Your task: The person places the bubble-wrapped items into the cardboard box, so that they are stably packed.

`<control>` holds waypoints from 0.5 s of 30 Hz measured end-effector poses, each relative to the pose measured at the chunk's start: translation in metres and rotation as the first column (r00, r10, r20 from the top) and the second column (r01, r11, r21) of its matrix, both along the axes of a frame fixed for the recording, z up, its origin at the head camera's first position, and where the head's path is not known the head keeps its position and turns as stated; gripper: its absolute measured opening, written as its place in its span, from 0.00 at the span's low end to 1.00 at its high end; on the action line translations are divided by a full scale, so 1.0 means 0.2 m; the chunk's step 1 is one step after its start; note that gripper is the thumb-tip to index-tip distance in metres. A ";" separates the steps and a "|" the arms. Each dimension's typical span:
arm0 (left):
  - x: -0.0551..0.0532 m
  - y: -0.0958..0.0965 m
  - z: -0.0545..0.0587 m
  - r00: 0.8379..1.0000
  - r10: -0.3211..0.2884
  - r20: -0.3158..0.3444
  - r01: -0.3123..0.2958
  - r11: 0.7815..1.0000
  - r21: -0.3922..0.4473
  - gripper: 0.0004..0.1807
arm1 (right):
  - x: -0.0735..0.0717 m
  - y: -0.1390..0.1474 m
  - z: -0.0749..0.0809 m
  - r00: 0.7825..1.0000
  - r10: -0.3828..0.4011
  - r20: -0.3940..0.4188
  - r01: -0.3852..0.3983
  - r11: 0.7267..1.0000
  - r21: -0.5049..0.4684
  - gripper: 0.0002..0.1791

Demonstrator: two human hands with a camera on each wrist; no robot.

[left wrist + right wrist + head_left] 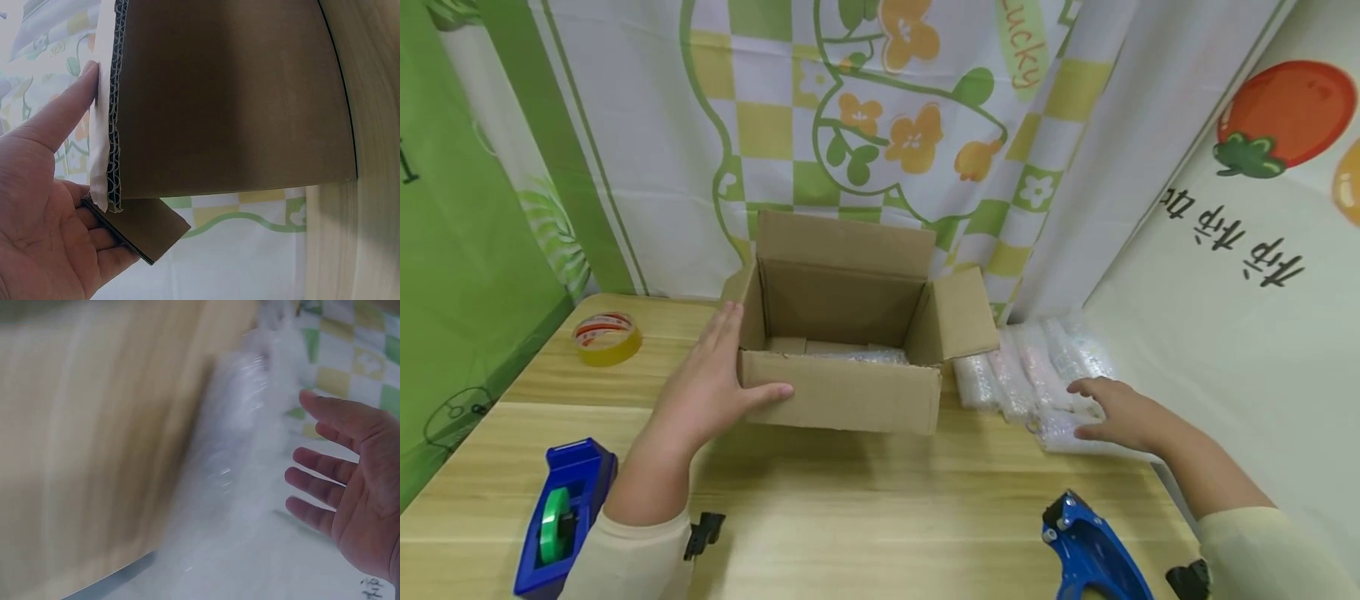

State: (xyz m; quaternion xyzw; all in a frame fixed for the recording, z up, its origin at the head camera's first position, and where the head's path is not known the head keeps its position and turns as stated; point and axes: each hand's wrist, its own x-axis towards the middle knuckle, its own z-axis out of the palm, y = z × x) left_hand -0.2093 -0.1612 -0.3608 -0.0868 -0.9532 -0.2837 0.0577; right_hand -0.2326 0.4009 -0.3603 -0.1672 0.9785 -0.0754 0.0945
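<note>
An opened cardboard box (842, 396) stands on the table, its flaps folded outward. My left hand (703, 387) rests at the box's left front corner. Its straight fingers lie along the left flap (153, 225), while the thumb touches the front flap. Some clear bubble wrap (880, 356) shows inside the box. To the right lie several bubble-wrapped packets (1015, 375), side by side, one of them crosswise in front. Just above these is my right hand (1123, 412), fingers spread and loosely bent. In the right wrist view it grips nothing, with a blurred wrapped packet (225, 437) beside it.
A roll of yellow tape (607, 340) lies at the back left of the wooden table (842, 517). A blue tape dispenser with green tape (565, 517) is at the front left. Near the front right sits a blue tape gun (1093, 546). Printed curtains hang behind.
</note>
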 end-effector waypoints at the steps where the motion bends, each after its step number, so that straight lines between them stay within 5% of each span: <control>1: 0.00 0.00 0.00 1.000 -0.002 0.001 0.002 1.000 -0.002 0.71 | 0.01 0.02 -0.02 1.000 -0.007 0.008 0.007 1.000 0.008 0.35; 7: 0.01 0.00 0.01 1.000 -0.005 -0.006 0.005 1.000 0.002 0.71 | 0.03 0.13 -0.15 1.000 -0.017 0.000 0.017 0.998 0.066 0.34; 15: 0.01 0.00 0.01 1.000 -0.013 -0.004 0.013 1.000 -0.002 0.70 | 0.05 0.21 -0.28 0.991 -0.010 -0.134 0.037 0.979 0.200 0.35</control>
